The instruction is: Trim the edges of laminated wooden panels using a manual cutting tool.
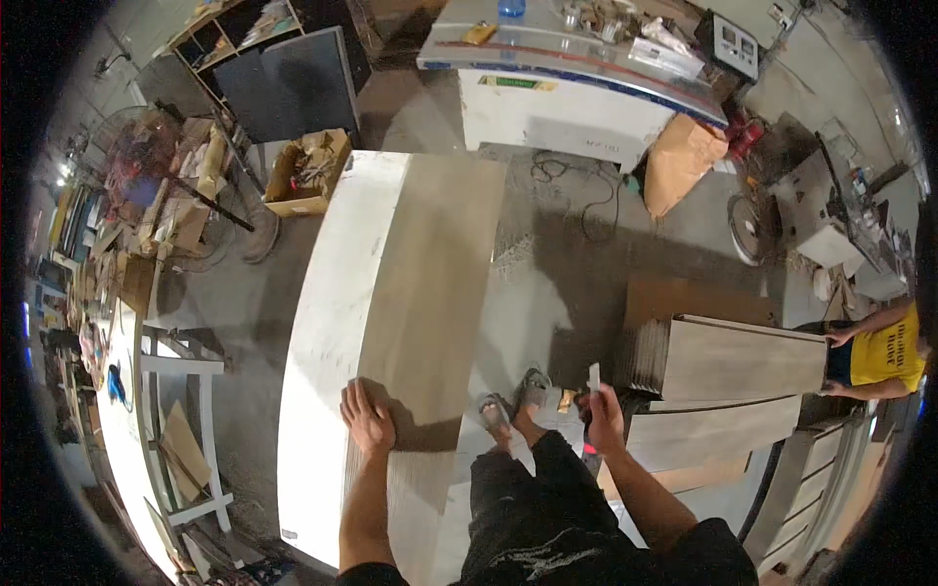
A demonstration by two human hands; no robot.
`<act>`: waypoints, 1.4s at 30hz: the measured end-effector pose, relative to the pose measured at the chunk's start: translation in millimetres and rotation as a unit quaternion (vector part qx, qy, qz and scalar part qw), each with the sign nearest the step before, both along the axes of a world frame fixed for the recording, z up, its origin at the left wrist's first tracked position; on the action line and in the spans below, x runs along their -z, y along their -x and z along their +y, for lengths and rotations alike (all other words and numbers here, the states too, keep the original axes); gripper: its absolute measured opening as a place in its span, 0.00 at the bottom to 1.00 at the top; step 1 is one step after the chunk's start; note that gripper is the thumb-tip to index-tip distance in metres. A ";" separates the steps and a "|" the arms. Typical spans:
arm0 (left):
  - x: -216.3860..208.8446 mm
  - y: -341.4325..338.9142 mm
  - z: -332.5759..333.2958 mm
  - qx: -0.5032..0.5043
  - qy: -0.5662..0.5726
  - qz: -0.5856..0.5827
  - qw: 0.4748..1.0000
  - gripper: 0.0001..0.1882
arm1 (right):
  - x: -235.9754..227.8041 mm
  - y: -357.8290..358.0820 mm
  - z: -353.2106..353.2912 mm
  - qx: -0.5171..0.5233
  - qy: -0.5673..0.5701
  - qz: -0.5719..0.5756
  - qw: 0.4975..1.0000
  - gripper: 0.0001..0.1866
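My left hand [367, 418] lies with its fingers stretched out at the line where a long white surface [327, 303] meets a beige one [430, 283]. These look like faces of one long stack of boards, with fine layer lines near my left forearm. Raised in front of my right leg, my right hand [604, 420] is closed around a small hand tool. Its flat, pale blade [594, 377] sticks up past the fingers, and a dark and red part shows below. The fist hides most of the handle, so its exact kind is unclear.
At the right, a person in a yellow shirt [884, 352] grips the far end of a stack of panels [747, 361]. A cardboard box [308, 171] stands left of my boards. Ahead is a white workbench [547, 112], with a cable [598, 205] on the floor. A white frame [183, 365] stands left.
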State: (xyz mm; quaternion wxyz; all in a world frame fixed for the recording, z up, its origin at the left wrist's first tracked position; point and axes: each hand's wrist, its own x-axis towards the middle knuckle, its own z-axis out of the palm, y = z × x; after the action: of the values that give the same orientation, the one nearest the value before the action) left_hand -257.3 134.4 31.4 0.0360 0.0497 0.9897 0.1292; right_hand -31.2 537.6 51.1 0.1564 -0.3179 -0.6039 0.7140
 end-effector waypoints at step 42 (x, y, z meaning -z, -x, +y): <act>12.8 -9.8 -15.4 -0.073 -0.045 0.025 0.996 0.30 | 8.3 -36.0 -286.2 -0.275 -0.468 -0.015 0.840 0.20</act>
State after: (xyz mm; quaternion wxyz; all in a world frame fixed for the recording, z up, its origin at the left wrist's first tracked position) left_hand -247.5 118.9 18.6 -0.0009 -0.0177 0.9845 0.1747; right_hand 4.9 251.4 42.7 0.0746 -0.0385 -0.9311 0.3550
